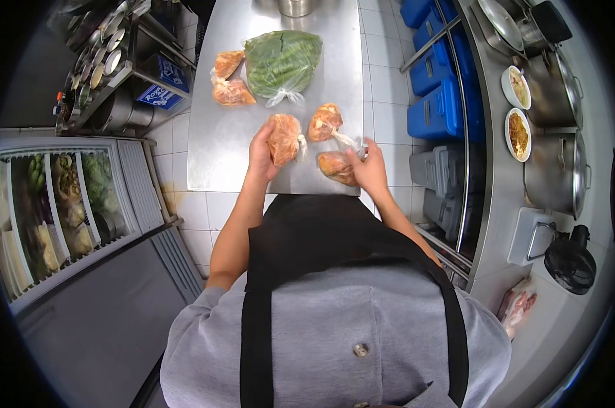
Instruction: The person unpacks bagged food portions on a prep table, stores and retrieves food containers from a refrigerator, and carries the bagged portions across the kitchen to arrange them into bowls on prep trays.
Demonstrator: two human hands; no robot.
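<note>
My left hand [260,151] is closed around the side of a clear knotted bag of orange, marinated-looking meat [284,139], above the steel table. My right hand [369,167] grips a second bag of orange meat [335,167] near its plastic end, by the table's right edge. Just beyond that lies another knotted bag of meat [324,121], its twisted tail pointing toward my right hand. Farther off is a large clear bag of green vegetables [282,66]. Two more meat bags, an upper one [228,64] and a lower one [233,92], rest to its left.
The steel table [212,149] stretches away from me, with a metal pot [296,7] at its far end. A glass-topped fridge [63,204] stands at left. Blue bins [432,112] sit under the right counter, which carries large pots [553,170] and bowls of food [518,134].
</note>
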